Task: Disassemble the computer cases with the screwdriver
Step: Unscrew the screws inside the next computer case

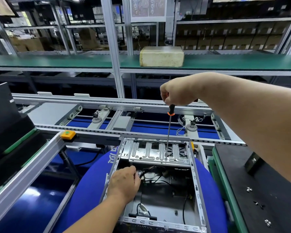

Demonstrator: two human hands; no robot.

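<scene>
A: Head view puts the open silver sheet-metal computer case [194, 175] low in the middle, resting on a blue rounded cushion [84, 185] between two tables. Where is the tool?

B: The right hand [176, 94] hangs above the far end of the case, its fingers [165, 96] curled tight round the top of the black-and-orange-handled screwdriver [169, 132]. The long thin shaft runs almost straight down, and its tip meets the ribbed silver drive bracket [158, 153] at the far end of the case.

A: So the axis is vertical, handle up, and the work lies directly below the right hand?

B: Yes. The left hand [124, 182] is nearer the wearer, resting on the case's left rim with its fingers curled inward toward the black cables [151, 175]; whether they pinch a cable cannot be told.

A: And the case itself?

B: Side panel off, interior dark and mostly stripped, slotted rails along its edges. Small loose screws [249, 189] lie on the black-topped table [275, 199] to the right, so the job looks partly done.
</scene>
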